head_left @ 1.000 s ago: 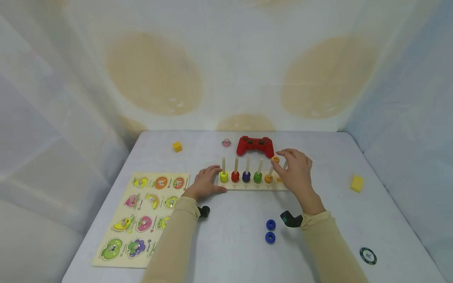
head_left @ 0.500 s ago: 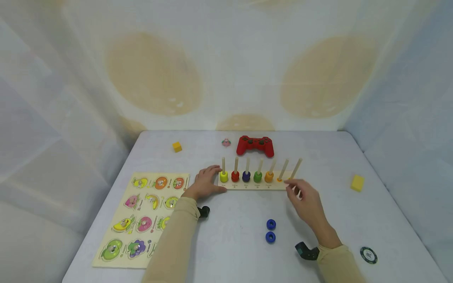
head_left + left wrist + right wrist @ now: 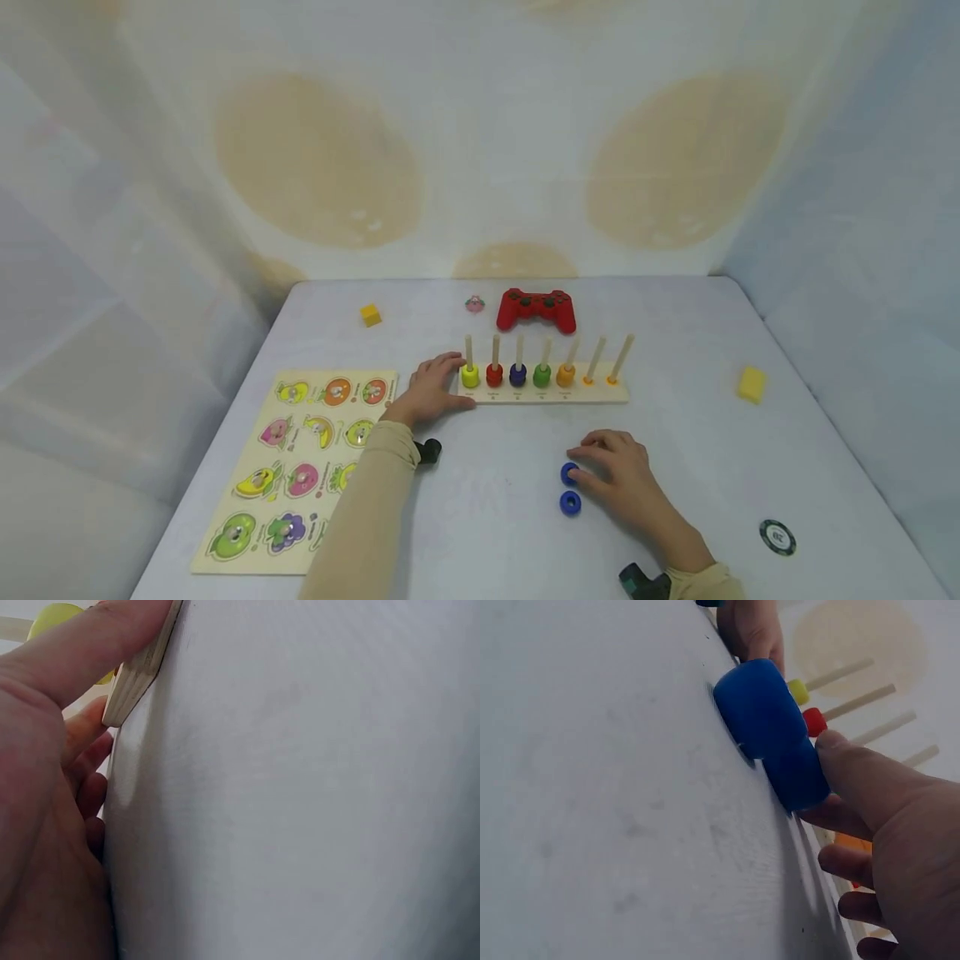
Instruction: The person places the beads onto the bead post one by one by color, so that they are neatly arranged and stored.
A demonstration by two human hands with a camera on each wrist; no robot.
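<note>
Bare table [image 3: 487, 517] between the hands, open for passage. Blocked ahead by the peg board [image 3: 543, 392], with a controller [image 3: 536, 310] just behind. Hemmed on the left by the puzzle [image 3: 292, 467], on the right only by a yellow block [image 3: 752, 384] and chip [image 3: 777, 537], well apart.

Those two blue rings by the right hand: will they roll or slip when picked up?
The blue rings lie flat on the table, so probably won't roll unless tipped on edge. They look smooth and rounded, so the right hand may slip. Likely stiff and light.
</note>
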